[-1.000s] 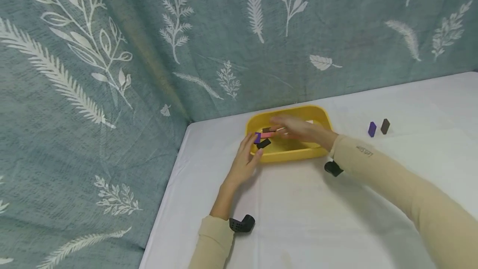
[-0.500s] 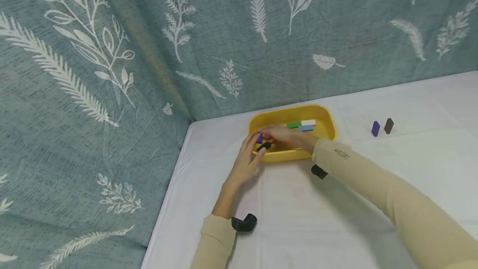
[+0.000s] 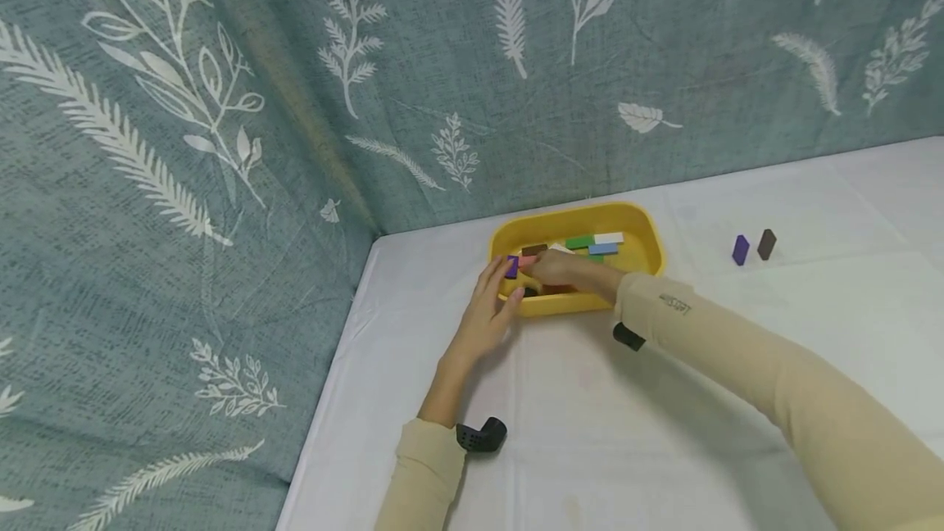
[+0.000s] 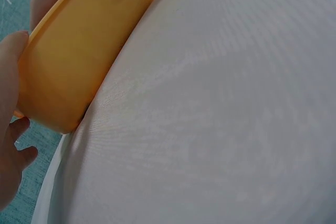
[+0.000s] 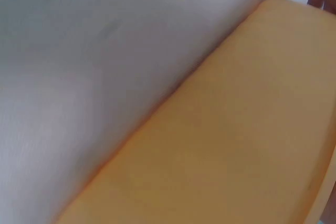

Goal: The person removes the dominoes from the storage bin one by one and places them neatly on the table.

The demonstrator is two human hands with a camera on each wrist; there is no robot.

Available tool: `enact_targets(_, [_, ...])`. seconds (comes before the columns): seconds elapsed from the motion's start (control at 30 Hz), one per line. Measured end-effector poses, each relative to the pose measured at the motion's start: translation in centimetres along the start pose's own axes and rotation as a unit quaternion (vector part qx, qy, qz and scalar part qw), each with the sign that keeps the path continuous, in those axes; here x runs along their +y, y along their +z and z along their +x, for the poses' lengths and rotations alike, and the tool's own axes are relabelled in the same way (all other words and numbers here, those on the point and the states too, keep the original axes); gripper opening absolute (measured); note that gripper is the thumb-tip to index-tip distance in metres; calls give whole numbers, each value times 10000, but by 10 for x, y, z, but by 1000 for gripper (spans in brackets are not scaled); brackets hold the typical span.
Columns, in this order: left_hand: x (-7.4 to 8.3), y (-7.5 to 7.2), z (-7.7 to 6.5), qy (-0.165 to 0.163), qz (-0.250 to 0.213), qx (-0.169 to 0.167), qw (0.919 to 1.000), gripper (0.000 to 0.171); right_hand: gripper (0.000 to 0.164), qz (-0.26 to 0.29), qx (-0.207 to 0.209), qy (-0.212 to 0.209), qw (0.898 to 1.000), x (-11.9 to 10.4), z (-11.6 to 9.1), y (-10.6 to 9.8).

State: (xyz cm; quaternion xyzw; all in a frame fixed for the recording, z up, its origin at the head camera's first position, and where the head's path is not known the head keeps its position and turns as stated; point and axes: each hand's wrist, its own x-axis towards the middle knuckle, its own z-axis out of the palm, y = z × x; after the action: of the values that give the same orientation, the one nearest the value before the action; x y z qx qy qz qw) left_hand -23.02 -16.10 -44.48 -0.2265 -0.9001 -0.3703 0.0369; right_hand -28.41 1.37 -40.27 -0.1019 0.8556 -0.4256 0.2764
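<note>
A yellow tray with several small domino-like blocks stands on the white cloth. My left hand holds its left front corner, thumb at the front rim and fingers over the left end. A purple block lies by those fingers. My right hand reaches into the tray with bent fingers, over a black block that is partly covered. Its fingertips are hidden, so any grip cannot be seen. Around it lie a pink block, a brown block, a green block and a blue block.
On the cloth to the right, an upright purple block stands beside an upright dark brown block. A patterned green curtain hangs behind the table and along its left side. A white block lies at the tray's back.
My right hand has moved left across the tray, then slightly toward its front wall over the black block. The left hand keeps its place at the corner.
</note>
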Motion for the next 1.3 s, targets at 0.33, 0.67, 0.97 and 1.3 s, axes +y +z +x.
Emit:
enact_targets(0.33, [-1, -2, 0, 14, -103, -80, 9999, 64, 49, -148, -102, -309, 9994, -11, 3, 10])
enact_targets(0.67, [-2, -2, 0, 168, -120, -10, 9998, 64, 52, -59, 54, -562, 9984, -13, 13, 18])
enact_targets(0.97, [2, -3, 1, -27, -16, -225, 9997, 63, 64, 746, -19, -260, 9969, -11, 16, 19])
enact_targets(1.3, [0, -2, 1, -65, 3, -190, 9998, 64, 25, 1273, -489, -509, 9893, -8, 22, 18])
